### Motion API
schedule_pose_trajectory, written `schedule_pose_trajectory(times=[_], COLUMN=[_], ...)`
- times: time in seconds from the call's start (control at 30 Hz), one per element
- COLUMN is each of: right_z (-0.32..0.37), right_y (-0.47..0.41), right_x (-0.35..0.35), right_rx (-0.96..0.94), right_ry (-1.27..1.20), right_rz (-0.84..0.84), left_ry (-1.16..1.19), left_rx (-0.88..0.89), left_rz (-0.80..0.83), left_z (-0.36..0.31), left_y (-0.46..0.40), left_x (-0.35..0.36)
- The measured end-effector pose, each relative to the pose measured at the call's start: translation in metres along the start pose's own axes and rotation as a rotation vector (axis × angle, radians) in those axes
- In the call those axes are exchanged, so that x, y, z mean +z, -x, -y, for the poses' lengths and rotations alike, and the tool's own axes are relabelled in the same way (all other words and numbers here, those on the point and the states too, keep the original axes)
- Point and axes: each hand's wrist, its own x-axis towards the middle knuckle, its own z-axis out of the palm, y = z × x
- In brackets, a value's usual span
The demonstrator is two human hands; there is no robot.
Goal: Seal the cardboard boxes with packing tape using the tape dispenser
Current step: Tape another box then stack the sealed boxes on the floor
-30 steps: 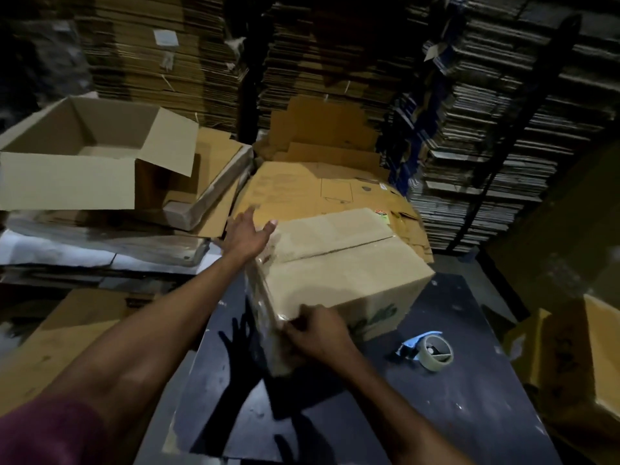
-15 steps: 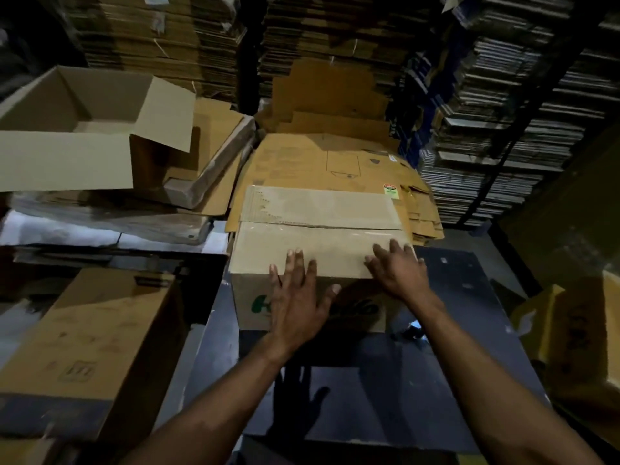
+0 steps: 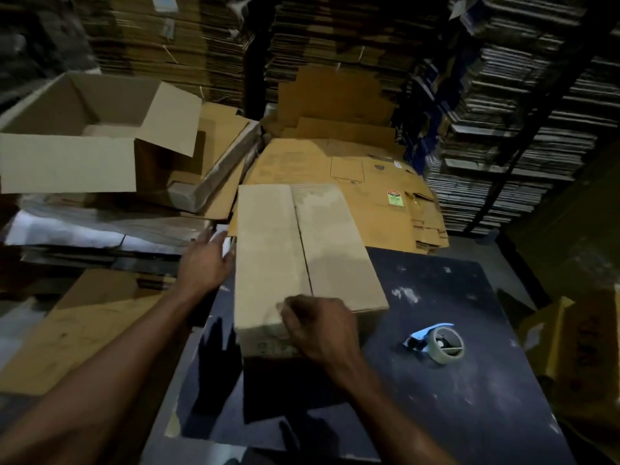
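Matt brown cardboard box [image 3: 302, 256], its flaps smooth. Dark table [image 3: 469, 414] scuffed with pale flecks. Tape dispenser [image 3: 436, 342]: blue plastic, slightly glossy tape roll. Far stacks: rough corrugated cardboard.

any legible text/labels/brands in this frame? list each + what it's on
None can be read.
Small red and green sticker on the flattened cardboard stack: print too small and blurred.
Printed outlines and marks on that same cardboard: blurred.
Dark marking on the near face of the closed box: blurred, partly hidden by the right hand.
Tape dispenser: no text visible.
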Motion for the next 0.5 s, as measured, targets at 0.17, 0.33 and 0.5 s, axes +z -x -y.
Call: schedule_pose_trajectory(times=[0.17,0.33,0.5], right_z=[-0.072,-0.112,-0.129], right_y=[-0.03,-0.027,-0.034], right_x=[-0.02,-0.009,-0.023], right_rx=[0.122,0.229,0.189], right_ry=[-0.036,0.077,0.046], right_rz=[-0.202,-0.008,-0.128], left_ry=[0.58,0.555,0.314], left_rx=[-0.196,-0.235,-0.135], left_rz=[0.005,-0.007,0.09], left_z=[-0.052,-0.065,-0.09], left_y=[0.079,0.091,0.07], left_x=[0.014,0.018,0.022])
